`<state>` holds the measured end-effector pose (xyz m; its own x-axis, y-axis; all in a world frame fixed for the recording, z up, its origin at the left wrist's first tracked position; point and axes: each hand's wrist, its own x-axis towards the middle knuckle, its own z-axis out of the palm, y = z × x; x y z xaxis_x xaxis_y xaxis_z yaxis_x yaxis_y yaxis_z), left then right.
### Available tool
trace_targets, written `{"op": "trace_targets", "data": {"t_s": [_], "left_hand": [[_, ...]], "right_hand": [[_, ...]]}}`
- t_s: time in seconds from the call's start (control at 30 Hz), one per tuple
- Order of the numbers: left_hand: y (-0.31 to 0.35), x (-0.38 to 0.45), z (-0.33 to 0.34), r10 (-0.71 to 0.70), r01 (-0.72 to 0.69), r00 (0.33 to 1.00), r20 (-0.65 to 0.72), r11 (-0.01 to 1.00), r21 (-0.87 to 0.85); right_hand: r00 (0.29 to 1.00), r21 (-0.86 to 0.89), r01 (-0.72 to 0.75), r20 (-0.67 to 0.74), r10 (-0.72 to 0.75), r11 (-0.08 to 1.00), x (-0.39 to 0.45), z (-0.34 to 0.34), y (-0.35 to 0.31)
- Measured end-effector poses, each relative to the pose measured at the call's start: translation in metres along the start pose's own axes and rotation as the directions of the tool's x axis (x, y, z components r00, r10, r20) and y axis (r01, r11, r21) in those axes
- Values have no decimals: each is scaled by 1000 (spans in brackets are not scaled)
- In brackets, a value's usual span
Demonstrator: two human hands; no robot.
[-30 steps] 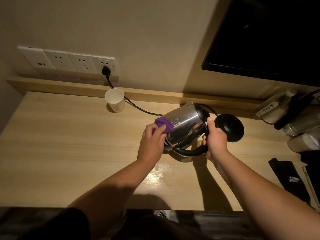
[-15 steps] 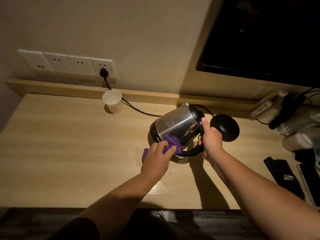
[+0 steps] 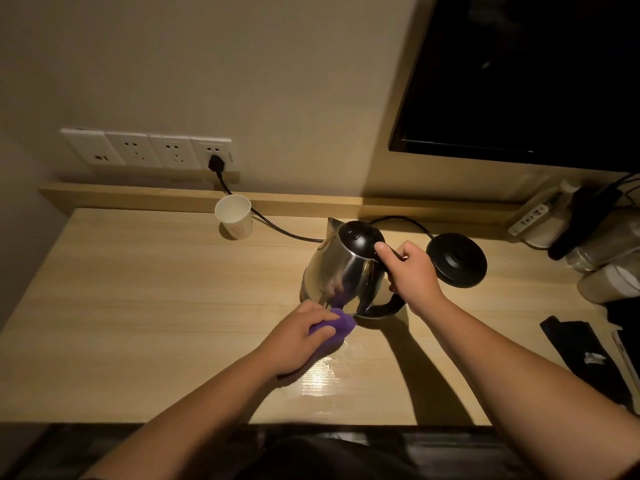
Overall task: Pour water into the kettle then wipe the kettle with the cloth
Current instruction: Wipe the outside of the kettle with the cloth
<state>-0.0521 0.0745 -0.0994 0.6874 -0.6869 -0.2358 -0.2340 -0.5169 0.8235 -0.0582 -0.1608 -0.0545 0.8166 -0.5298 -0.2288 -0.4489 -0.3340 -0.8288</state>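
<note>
A steel kettle (image 3: pixel 341 271) with a black lid stands upright on the wooden table (image 3: pixel 138 289), its spout toward the wall. My right hand (image 3: pixel 412 271) grips its black handle, thumb near the lid. My left hand (image 3: pixel 301 336) presses a purple cloth (image 3: pixel 337 325) on the tabletop against the kettle's lower front edge. The cloth's purple reflection shows in the steel. A white paper cup (image 3: pixel 234 218) stands upright at the back, left of the kettle.
The black kettle base (image 3: pixel 457 259) lies right of the kettle, its cord (image 3: pixel 277 228) running to a wall socket strip (image 3: pixel 149 152). A wet patch (image 3: pixel 322 375) shines near the front edge. Bottles and dark items (image 3: pixel 595 251) crowd the right end. A dark screen (image 3: pixel 526 74) hangs above.
The kettle went from tilted on its side to upright. My left hand and the cloth slid from the kettle's upper body down to its base and the tabletop.
</note>
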Motion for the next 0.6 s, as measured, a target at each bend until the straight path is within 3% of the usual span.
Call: {"op": "trace_targets", "data": {"t_s": [0.17,0.37,0.5,0.6], "left_hand": [[12,-1,-29,-4,-3,977,-211,999,-34],[24,16,-51,-6,-5,910,-415,1000,-25],[44,31,-53,136,-73,907,-400,983,170],[56,47,-49,297,-153,903,-311,898,413]], "right_hand": [[989,-175,130,92,-115,976,-2,5,0],[969,-182,195,186,-161,964,1,1,6],[969,-169,161,212,-124,972,5,-1,5],[971,-251,167,208,-115,954,10,1,10]]}}
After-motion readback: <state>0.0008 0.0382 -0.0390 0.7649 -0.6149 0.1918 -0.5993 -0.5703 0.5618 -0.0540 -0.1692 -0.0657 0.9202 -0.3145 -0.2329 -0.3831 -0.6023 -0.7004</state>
